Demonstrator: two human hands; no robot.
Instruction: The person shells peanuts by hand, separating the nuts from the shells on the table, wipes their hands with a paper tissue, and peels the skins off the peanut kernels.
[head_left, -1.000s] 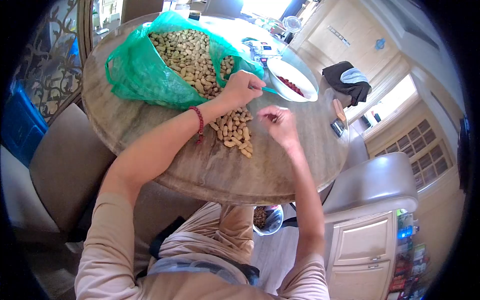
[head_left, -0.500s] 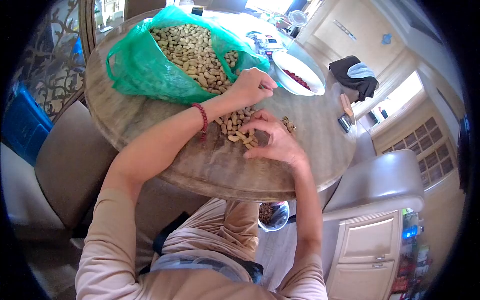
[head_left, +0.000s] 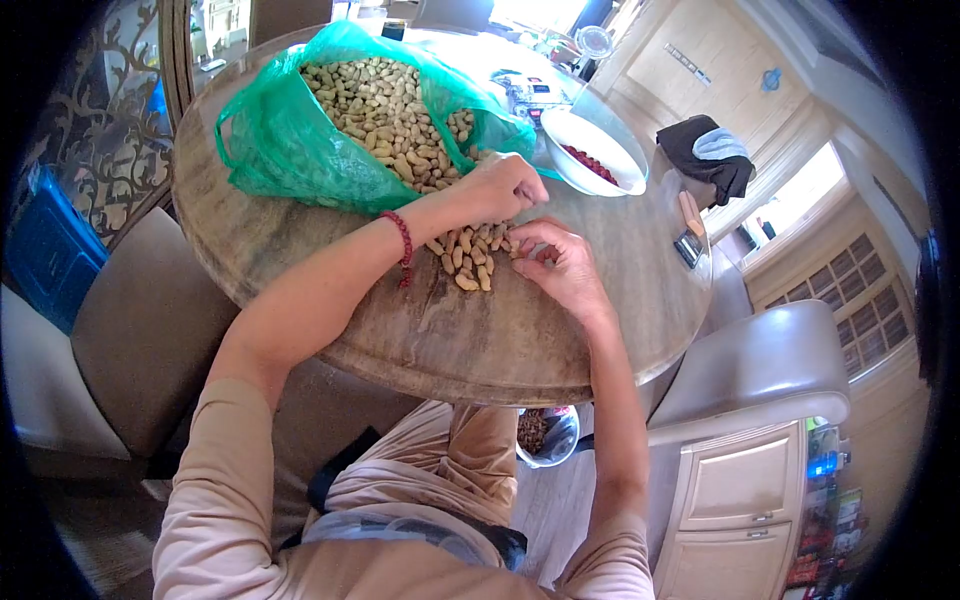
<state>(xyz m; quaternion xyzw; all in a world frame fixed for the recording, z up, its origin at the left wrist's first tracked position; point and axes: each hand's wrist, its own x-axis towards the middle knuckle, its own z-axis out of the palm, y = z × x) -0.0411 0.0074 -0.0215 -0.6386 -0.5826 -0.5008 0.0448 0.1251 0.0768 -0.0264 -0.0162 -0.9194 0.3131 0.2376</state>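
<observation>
From where I watch, the table [head_left: 450, 340] carries nearly everything, and its rounded near edge could let a stray nut roll off if a wrist sweeps wide. The green bag [head_left: 300, 160] lies on its side, mouth gaping and full of unshelled peanuts [head_left: 375, 110]; I judge that a forearm snagging its thin film could drag it and spill more. Below the edge, the bin [head_left: 548, 462] holds brown debris; anything dropped short of its rim would reach the floor. The white bowl [head_left: 625, 165], with red kernels [head_left: 590, 163] inside, leans my way, so a knuckle bumping its rim might tip it. My left hand [head_left: 510, 190] is loosely curled beside the bag; I can't tell whether it grips anything. My right hand [head_left: 562, 265] is half open, fingertips and thumb drawn close at the right side of the loose peanuts [head_left: 468, 255]; I can't confirm a hold. A careless pinch there could scatter them. The bracelet [head_left: 405, 245] on my left wrist could catch them too.
</observation>
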